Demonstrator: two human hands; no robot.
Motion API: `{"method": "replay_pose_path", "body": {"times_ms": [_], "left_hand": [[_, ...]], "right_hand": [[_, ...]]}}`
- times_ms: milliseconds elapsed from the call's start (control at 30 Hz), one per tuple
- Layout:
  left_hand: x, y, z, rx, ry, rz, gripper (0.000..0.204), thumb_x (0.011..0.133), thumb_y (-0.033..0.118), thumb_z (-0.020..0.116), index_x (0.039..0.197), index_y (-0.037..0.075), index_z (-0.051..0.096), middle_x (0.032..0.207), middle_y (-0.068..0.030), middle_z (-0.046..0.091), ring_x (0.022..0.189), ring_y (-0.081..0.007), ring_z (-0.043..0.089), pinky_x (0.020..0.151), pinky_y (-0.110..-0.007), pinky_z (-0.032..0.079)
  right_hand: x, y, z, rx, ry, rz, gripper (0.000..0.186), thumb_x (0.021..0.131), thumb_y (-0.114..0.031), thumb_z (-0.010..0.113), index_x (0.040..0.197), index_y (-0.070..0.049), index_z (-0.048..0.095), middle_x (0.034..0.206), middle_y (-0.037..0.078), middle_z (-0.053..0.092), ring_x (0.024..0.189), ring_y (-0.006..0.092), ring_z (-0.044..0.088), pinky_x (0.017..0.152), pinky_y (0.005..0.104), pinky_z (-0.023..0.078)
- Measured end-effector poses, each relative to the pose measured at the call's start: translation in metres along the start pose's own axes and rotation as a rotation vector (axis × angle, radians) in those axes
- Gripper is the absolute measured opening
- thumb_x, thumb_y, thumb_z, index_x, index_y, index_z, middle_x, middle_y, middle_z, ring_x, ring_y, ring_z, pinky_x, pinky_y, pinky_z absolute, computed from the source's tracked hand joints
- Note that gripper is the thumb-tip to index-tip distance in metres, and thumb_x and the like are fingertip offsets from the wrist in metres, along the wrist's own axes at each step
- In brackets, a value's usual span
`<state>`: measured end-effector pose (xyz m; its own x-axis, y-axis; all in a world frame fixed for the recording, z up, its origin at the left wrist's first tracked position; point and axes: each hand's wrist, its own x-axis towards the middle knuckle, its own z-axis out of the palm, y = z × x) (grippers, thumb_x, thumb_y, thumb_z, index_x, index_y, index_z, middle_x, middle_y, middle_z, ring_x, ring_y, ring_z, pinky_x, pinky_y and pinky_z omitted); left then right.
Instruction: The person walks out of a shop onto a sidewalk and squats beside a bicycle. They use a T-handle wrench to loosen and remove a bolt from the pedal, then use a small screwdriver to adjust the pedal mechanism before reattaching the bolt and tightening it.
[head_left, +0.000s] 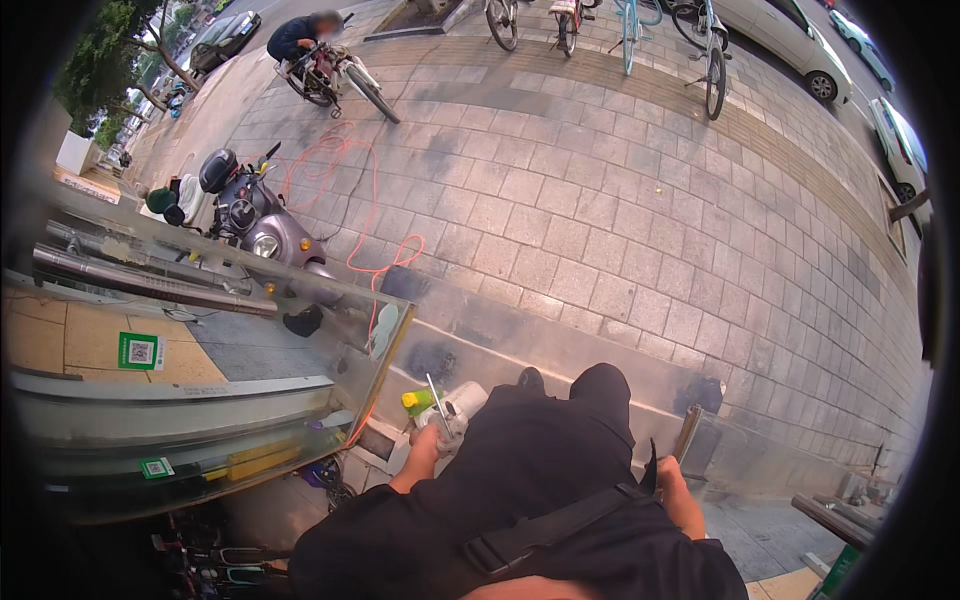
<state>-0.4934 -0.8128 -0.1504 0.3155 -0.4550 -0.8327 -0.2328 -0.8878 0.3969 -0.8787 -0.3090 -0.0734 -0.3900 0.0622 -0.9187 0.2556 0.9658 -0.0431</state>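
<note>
My left hand (425, 448) is closed on a pale bundle of items (455, 410) with a thin silver rod (436, 400) standing up from it. A yellow-green object (418, 400) sits at the bundle's left side. My right hand (678, 490) has curled fingers beside a dark strap end (652, 460); what it grips, if anything, is hidden. A wide black strap (545, 525) crosses my dark clothing. Below me are pale steps (520, 340), flanked by glass panels (200, 405).
A purple scooter (280, 235) stands left, with orange hose (355, 150) coiled on the paving (600, 200). A person (290, 40) bends over a bicycle (355, 85). More bicycles (625, 35) and cars (760, 30) line the far side. A glass edge (690, 435) is near my right hand.
</note>
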Motion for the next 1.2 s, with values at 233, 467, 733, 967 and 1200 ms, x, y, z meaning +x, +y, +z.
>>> {"method": "replay_pose_path", "body": {"times_ms": [233, 467, 733, 967, 1200], "left_hand": [[0.029, 0.086, 0.083, 0.071, 0.018, 0.166, 0.037, 0.077, 0.006, 0.067, 0.11, -0.009, 0.061, 0.082, -0.0138, 0.063, 0.058, -0.0229, 0.058, 0.051, -0.04, 0.047], [0.092, 0.15, 0.191, 0.076, 0.157, 0.129, 0.046, 0.076, 0.006, 0.069, 0.119, -0.01, 0.065, 0.095, -0.0156, 0.069, 0.065, -0.0228, 0.065, 0.05, -0.037, 0.049], [0.173, 0.224, 0.268, -0.18, 0.094, 0.104, 0.026, 0.079, 0.006, 0.071, 0.101, -0.004, 0.064, 0.079, -0.0134, 0.065, 0.054, -0.0241, 0.061, 0.047, -0.039, 0.047], [0.271, 0.294, 0.415, -0.175, 0.124, 0.112, 0.027, 0.082, 0.016, 0.071, 0.101, -0.002, 0.064, 0.077, -0.012, 0.066, 0.067, -0.0238, 0.063, 0.055, -0.039, 0.049], [0.309, 0.371, 0.522, 0.402, 0.028, 0.715, 0.037, 0.088, 0.029, 0.072, 0.107, -0.001, 0.064, 0.084, -0.011, 0.069, 0.085, -0.0234, 0.068, 0.068, -0.038, 0.053]], "right_hand": [[0.089, -0.226, -0.087, 0.06, 0.161, -0.207, 0.033, 0.092, -0.026, 0.059, 0.09, 0.003, 0.075, 0.077, 0.021, 0.074, 0.066, 0.0315, 0.073, 0.065, 0.0427, 0.059], [0.267, -0.419, -0.167, 0.004, 0.416, -0.618, 0.029, 0.084, -0.019, 0.057, 0.091, 0.0, 0.078, 0.096, 0.031, 0.072, 0.097, 0.0466, 0.07, 0.092, 0.0479, 0.055], [0.348, -0.491, -0.221, -0.104, 0.111, -0.307, 0.021, 0.085, -0.01, 0.054, 0.084, 0.005, 0.068, 0.075, 0.021, 0.071, 0.059, 0.0281, 0.072, 0.051, 0.0419, 0.057], [0.437, -0.624, -0.272, 0.114, 0.156, -0.075, 0.023, 0.088, -0.015, 0.056, 0.092, 0.005, 0.068, 0.075, 0.018, 0.07, 0.063, 0.0302, 0.072, 0.051, 0.0444, 0.058], [0.528, -0.809, -0.344, 0.049, 0.16, -0.152, 0.022, 0.088, -0.015, 0.057, 0.092, 0.004, 0.068, 0.076, 0.014, 0.07, 0.062, 0.0271, 0.072, 0.051, 0.0415, 0.058]]}}
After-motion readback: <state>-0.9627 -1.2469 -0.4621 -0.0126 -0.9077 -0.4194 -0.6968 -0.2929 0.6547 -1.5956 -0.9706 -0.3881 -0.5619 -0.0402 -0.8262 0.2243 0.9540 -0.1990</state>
